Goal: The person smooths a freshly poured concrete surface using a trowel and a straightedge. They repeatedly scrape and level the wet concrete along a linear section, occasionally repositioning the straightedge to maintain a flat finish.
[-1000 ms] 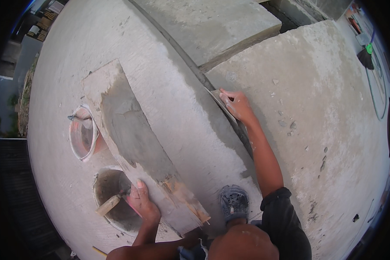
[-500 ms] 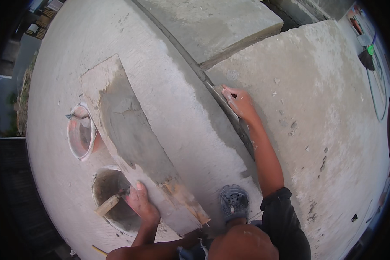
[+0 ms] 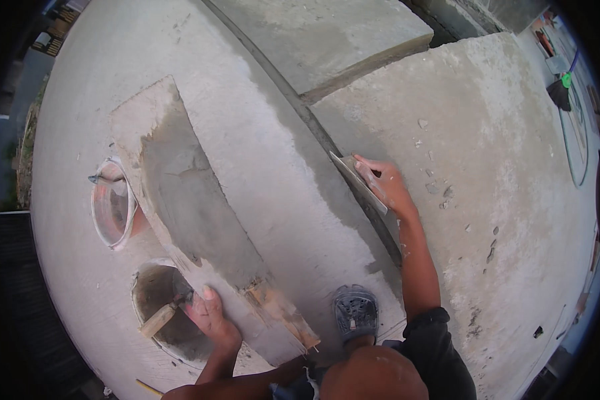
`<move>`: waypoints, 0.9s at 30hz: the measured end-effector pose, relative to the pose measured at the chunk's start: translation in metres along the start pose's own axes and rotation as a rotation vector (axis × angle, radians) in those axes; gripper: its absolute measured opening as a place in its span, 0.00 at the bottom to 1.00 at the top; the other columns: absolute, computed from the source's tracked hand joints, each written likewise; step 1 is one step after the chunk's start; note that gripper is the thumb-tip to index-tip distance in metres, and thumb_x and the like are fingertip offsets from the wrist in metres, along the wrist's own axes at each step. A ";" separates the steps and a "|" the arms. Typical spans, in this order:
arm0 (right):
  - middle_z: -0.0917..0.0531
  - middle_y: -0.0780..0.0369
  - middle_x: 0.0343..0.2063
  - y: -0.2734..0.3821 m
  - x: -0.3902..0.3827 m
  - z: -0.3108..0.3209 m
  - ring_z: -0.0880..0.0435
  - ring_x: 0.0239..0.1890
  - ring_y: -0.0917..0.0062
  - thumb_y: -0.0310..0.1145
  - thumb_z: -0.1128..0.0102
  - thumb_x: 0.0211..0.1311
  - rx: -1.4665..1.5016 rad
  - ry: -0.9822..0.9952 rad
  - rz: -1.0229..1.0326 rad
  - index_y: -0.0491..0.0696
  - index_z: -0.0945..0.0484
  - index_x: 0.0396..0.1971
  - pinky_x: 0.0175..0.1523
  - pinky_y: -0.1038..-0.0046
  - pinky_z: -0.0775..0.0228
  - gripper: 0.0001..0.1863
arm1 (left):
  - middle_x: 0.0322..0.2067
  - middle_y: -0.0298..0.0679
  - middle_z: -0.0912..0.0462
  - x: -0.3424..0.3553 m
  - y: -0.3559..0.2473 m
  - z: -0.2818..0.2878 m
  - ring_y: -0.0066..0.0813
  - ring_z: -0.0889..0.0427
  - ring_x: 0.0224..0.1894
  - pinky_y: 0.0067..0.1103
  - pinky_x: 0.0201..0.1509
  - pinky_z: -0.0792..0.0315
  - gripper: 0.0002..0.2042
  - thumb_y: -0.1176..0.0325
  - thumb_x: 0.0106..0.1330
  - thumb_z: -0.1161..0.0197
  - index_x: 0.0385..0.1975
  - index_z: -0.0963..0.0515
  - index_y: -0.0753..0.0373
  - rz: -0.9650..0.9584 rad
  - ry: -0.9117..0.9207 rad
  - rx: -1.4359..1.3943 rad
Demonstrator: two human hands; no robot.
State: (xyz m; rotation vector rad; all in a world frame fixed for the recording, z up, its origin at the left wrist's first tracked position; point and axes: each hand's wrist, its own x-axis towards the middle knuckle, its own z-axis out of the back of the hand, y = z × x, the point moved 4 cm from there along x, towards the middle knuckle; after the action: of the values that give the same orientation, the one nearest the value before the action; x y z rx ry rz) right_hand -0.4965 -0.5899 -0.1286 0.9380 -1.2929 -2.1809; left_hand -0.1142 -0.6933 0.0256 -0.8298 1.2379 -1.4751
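Note:
My right hand (image 3: 388, 187) grips a flat steel plastering trowel (image 3: 360, 183). Its blade lies tilted along the narrow groove (image 3: 327, 141) beside the raised concrete slab, touching the edge. At the lower left my left hand (image 3: 213, 317) is closed at the rim of a dark bucket (image 3: 157, 275), its fingers over the opening and thumb beside a long board; the fingertips are partly hidden. Inside that bucket leans a tool with a wooden handle (image 3: 158, 320). Grey mortar (image 3: 190, 177) covers much of the board (image 3: 135, 113), which lies slantwise between the buckets and the groove.
A pale bucket (image 3: 115, 210) with a tool across its rim stands left of the board. My clog (image 3: 355, 312) is planted between board and groove. Another raised slab (image 3: 340, 40) lies ahead; a black-bristled broom (image 3: 560, 93) and a hose (image 3: 573, 167) are far right.
My right hand has drawn the trowel along the groove toward me. My left hand stays at the bucket, and the whole view has shifted slightly.

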 end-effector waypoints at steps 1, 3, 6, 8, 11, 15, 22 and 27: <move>0.13 0.48 0.50 0.004 0.005 -0.001 0.13 0.50 0.65 0.45 0.40 0.73 0.002 -0.014 0.008 0.48 0.16 0.57 0.59 0.70 0.27 0.21 | 0.48 0.40 0.18 0.000 0.003 0.000 0.22 0.23 0.49 0.20 0.57 0.31 0.20 0.61 0.81 0.49 0.58 0.26 0.74 0.012 -0.009 -0.007; 0.11 0.50 0.50 0.022 0.032 -0.007 0.15 0.50 0.75 0.45 0.39 0.73 0.014 -0.049 0.028 0.47 0.17 0.59 0.58 0.72 0.27 0.22 | 0.49 0.41 0.18 0.001 0.005 -0.003 0.23 0.23 0.51 0.22 0.59 0.31 0.21 0.60 0.81 0.49 0.59 0.27 0.74 0.025 -0.023 -0.018; 0.12 0.51 0.52 0.045 0.075 -0.022 0.15 0.50 0.74 0.44 0.39 0.73 -0.036 -0.055 0.051 0.46 0.17 0.58 0.59 0.72 0.27 0.22 | 0.51 0.42 0.19 0.001 0.002 -0.006 0.24 0.23 0.52 0.23 0.61 0.32 0.21 0.60 0.81 0.49 0.60 0.27 0.74 0.062 0.011 -0.088; 0.12 0.52 0.52 0.041 0.100 -0.030 0.14 0.49 0.75 0.44 0.39 0.73 -0.040 -0.051 0.070 0.45 0.17 0.57 0.58 0.72 0.27 0.22 | 0.52 0.42 0.19 0.002 0.000 -0.008 0.24 0.23 0.53 0.22 0.61 0.32 0.21 0.60 0.81 0.49 0.60 0.27 0.74 0.060 0.016 -0.054; 0.14 0.46 0.47 0.027 0.105 -0.040 0.13 0.45 0.64 0.44 0.40 0.72 -0.079 -0.055 0.169 0.46 0.16 0.55 0.55 0.69 0.26 0.21 | 0.52 0.42 0.19 0.002 0.000 -0.006 0.24 0.23 0.53 0.22 0.61 0.33 0.22 0.60 0.81 0.49 0.60 0.28 0.74 0.049 0.017 -0.037; 0.16 0.41 0.45 0.014 0.069 -0.035 0.11 0.44 0.59 0.43 0.40 0.73 -0.094 -0.072 0.166 0.48 0.15 0.55 0.54 0.67 0.25 0.19 | 0.50 0.42 0.18 0.001 0.012 0.003 0.24 0.23 0.52 0.21 0.61 0.32 0.21 0.60 0.81 0.49 0.61 0.28 0.75 0.035 -0.038 -0.015; 0.14 0.48 0.51 0.004 0.017 -0.003 0.12 0.49 0.60 0.43 0.41 0.73 -0.075 0.005 0.090 0.48 0.15 0.55 0.57 0.68 0.26 0.19 | 0.50 0.42 0.18 0.002 0.002 -0.002 0.24 0.23 0.52 0.22 0.60 0.32 0.21 0.61 0.81 0.49 0.60 0.27 0.75 0.022 0.013 -0.045; 0.13 0.51 0.52 0.030 0.070 -0.016 0.12 0.49 0.60 0.44 0.41 0.73 -0.051 -0.082 0.114 0.48 0.15 0.54 0.57 0.68 0.26 0.20 | 0.48 0.40 0.18 0.003 0.009 -0.004 0.22 0.23 0.49 0.20 0.58 0.32 0.20 0.60 0.81 0.48 0.58 0.26 0.74 0.046 -0.006 -0.056</move>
State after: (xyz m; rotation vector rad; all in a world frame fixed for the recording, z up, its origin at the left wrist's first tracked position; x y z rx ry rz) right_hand -0.5318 -0.6595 -0.1307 0.7442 -1.2885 -2.1730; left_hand -0.1164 -0.6947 0.0159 -0.8369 1.2903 -1.4062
